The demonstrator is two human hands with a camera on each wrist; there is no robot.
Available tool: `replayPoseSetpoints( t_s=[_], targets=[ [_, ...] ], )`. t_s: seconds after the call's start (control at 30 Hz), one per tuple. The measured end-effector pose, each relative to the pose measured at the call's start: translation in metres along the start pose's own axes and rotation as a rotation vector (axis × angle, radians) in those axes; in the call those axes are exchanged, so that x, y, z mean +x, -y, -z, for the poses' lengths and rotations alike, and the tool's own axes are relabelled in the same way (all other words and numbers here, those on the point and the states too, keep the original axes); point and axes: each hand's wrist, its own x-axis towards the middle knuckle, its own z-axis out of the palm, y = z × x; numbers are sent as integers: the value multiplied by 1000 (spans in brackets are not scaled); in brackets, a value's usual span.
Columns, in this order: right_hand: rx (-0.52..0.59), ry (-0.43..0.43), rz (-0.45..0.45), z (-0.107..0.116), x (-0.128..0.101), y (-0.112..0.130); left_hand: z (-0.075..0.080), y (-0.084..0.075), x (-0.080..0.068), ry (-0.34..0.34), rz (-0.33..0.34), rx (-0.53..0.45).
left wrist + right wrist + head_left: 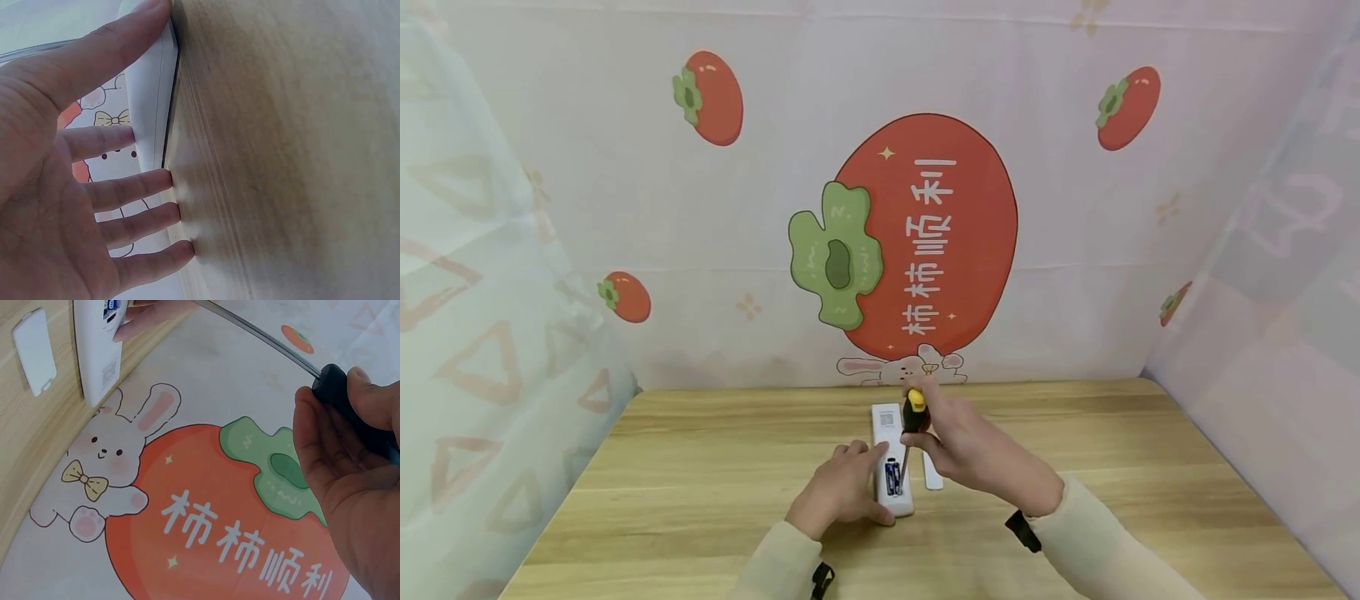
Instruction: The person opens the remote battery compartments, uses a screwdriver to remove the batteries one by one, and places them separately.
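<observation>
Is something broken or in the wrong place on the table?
Nothing looks broken. The white remote lies with its battery bay open, batteries showing, and its cover lies loose beside it. The right hand aims a screwdriver into the bay.

A pale wooden worktop (700, 500) with lengthwise grain runs up to the printed backdrop. A white remote (891, 458) lies flat on it near the middle, back up, and its loose white battery cover (932, 473) lies just beside it.
</observation>
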Motion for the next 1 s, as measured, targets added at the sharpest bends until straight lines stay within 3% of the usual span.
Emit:
replayPoseSetpoints(
  t_s=[0.5, 1.0],
  targets=[
    [13, 6, -30, 1, 1, -6, 1, -1, 2, 5, 13, -9],
    [154, 9, -142, 4, 19, -24, 0, -1, 4, 3, 4, 15]
  ],
)
